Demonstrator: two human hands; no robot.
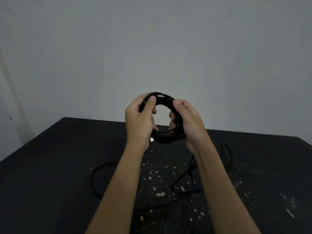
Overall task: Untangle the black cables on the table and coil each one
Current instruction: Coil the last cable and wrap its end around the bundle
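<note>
Person's two bare hands and forearms.
Left hand (137,119) and right hand (187,122) uncovered; both forearms slim, bare from wrist to the bottom edge of view.

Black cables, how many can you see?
2, as far as shows: a coiled cable gripped by the left hand and right hand, and a loose cable on the table, whose strands could be several cables.
</note>
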